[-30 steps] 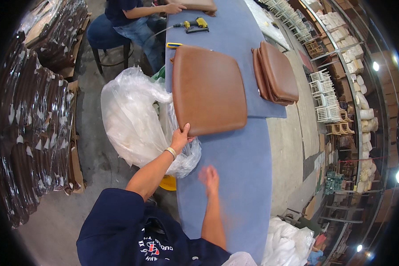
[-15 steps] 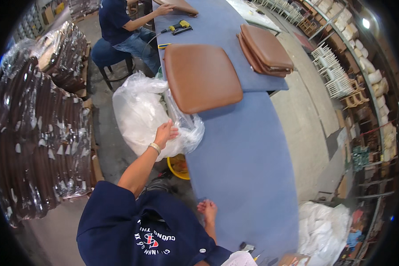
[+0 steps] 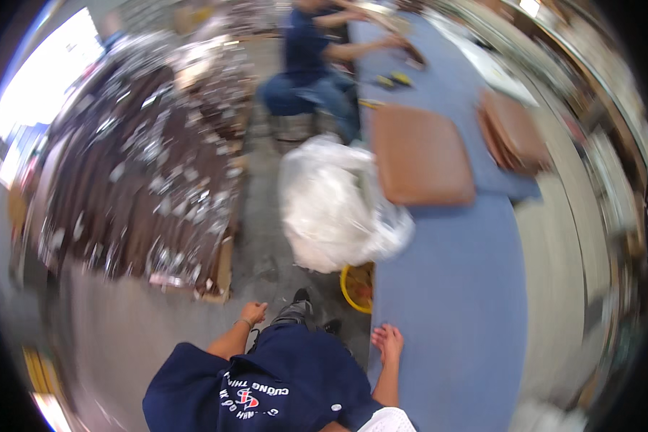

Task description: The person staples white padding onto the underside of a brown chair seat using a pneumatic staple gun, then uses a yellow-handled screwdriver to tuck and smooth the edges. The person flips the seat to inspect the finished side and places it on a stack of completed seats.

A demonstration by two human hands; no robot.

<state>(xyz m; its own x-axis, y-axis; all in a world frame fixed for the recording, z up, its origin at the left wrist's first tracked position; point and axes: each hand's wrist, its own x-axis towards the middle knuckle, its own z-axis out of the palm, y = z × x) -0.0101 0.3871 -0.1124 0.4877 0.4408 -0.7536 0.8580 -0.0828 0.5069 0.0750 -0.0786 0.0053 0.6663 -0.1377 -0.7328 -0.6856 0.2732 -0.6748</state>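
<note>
Showing over blue table [image 3: 446, 302], right hand [image 3: 387, 343], fingers parted; left hand [image 3: 253, 312], fingers unclear.

One cushion [image 3: 423, 157] lies on the table [image 3: 446, 288], left of stacked cushions [image 3: 517, 133].

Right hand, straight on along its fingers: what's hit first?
Probably the translucent plastic bag, bulging at the left edge of the blue table; the right hand points roughly that way. Its height is unclear, so it might pass above the bag.
</note>
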